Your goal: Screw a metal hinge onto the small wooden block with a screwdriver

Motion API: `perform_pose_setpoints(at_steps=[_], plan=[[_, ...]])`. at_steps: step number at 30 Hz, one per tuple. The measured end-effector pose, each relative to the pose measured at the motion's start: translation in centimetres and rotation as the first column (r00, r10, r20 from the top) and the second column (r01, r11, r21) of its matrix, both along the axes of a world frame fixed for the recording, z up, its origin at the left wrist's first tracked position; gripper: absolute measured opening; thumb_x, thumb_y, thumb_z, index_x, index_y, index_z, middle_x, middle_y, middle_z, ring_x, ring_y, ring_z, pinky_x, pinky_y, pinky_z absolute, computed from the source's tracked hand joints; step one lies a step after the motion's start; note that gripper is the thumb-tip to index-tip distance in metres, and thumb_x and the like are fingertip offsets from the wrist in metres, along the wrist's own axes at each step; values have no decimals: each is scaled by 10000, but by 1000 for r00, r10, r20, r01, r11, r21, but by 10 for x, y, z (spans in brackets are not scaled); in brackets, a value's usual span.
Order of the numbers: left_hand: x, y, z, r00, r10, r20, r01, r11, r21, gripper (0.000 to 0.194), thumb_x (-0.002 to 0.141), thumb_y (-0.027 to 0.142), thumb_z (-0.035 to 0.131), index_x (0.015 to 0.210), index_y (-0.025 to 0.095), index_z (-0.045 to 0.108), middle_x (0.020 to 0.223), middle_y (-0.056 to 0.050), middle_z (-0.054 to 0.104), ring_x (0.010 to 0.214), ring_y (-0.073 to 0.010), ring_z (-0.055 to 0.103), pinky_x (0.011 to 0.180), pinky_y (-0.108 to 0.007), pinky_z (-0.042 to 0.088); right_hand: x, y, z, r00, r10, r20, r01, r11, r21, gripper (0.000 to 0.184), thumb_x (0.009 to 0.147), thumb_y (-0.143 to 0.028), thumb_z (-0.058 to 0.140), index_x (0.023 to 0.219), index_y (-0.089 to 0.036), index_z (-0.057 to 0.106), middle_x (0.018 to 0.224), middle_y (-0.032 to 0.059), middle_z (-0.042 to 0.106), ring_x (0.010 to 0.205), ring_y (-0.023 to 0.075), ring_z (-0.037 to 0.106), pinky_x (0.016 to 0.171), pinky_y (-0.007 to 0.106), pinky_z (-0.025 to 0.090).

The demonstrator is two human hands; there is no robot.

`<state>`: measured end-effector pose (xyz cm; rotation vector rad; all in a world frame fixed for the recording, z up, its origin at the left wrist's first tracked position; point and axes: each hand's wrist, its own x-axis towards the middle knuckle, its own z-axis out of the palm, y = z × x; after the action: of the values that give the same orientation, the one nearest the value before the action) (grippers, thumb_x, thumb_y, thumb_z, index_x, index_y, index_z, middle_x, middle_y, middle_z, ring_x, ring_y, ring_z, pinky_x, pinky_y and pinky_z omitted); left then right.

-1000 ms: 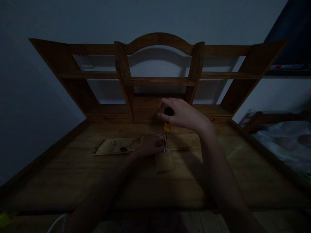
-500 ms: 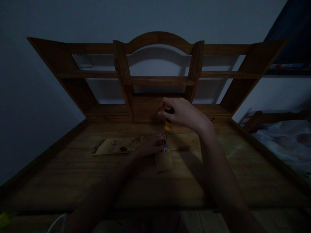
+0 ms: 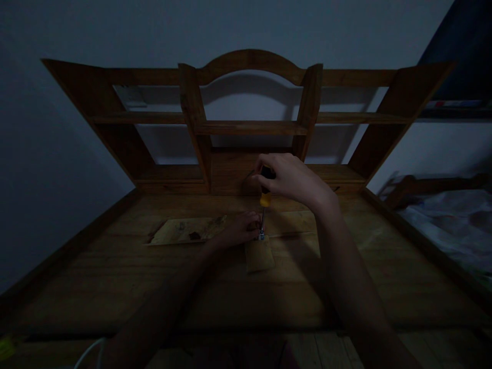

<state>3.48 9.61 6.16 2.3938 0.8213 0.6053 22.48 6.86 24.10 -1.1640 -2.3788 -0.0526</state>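
Note:
My right hand [image 3: 292,180] is closed round the black and yellow handle of a screwdriver [image 3: 265,198], which stands upright with its tip down on a small metal fitting [image 3: 262,237]. That fitting sits at the far edge of a small wooden block [image 3: 260,255] on the wooden desk [image 3: 115,277]. My left hand [image 3: 240,229] rests on the desk just left of the tip, fingers curled and pinched around the fitting. A long flat wooden strip [image 3: 184,230] lies behind the block, running left and right.
A wooden hutch with shelves and an arched top [image 3: 249,123] stands at the back of the desk against a pale wall. A bed with light bedding [image 3: 449,220] is at the right. A white cable [image 3: 90,353] shows at the lower left. The room is dim.
My right hand has shifted its grip slightly round the screwdriver handle, as in a turn. The left hand and the block have stayed in place.

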Motion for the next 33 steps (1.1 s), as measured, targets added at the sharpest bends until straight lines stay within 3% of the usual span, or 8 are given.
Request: perform_pose_setpoints(at_steps=[6, 12, 17, 25, 29, 33], plan=[[0, 0, -2, 1000, 14, 3, -14, 1000, 16, 133, 902, 307, 592, 974, 196, 602, 1035, -28, 593, 1006, -201, 542, 913, -312, 440, -3, -5, 1, 1000, 18, -15, -18, 999, -29, 271, 843, -265, 556, 1108, -212, 580, 1105, 69, 641, 1036, 235, 595, 899, 349, 419], [1, -3, 5, 1000, -4, 20, 4, 1000, -7, 128, 909, 296, 581, 969, 189, 618, 988, -29, 595, 967, -200, 549, 867, -306, 447, -2, -3, 1, 1000, 9, 6, -9, 1000, -2, 173, 911, -339, 541, 1016, -218, 606, 1020, 59, 670, 959, 219, 616, 869, 338, 420], [2, -4, 8, 1000, -15, 17, 15, 1000, 19, 145, 912, 307, 570, 966, 183, 623, 985, -42, 593, 962, -206, 544, 876, -321, 438, -3, -5, 1, 999, 33, 23, -33, 999, -3, 228, 858, -251, 542, 1080, -227, 589, 1107, 58, 650, 1018, 224, 606, 878, 334, 420], [2, -3, 7, 1000, -15, 22, 15, 1000, -13, 159, 915, 322, 565, 975, 189, 628, 1001, -39, 606, 966, -204, 549, 879, -317, 445, -3, -3, 2, 1000, -15, 24, 15, 1000, 14, 210, 906, -359, 522, 1041, -236, 627, 990, 43, 696, 930, 225, 635, 836, 345, 420], [1, -4, 8, 1000, -4, -5, 4, 1000, -22, 176, 922, 336, 561, 992, 194, 638, 995, -37, 608, 966, -204, 543, 880, -313, 444, -4, -5, 2, 1000, -7, 17, 7, 1000, 7, 232, 859, -287, 547, 1072, -230, 620, 1073, 50, 690, 1000, 229, 629, 872, 346, 425], [2, -5, 10, 1000, -14, 12, 14, 1000, -27, 160, 916, 315, 566, 981, 189, 640, 969, -32, 610, 929, -194, 549, 859, -308, 448, -4, -4, 2, 1000, -30, -8, 30, 1000, 2, 268, 882, -380, 547, 1099, -239, 615, 1082, 57, 694, 1018, 245, 629, 893, 371, 431]])
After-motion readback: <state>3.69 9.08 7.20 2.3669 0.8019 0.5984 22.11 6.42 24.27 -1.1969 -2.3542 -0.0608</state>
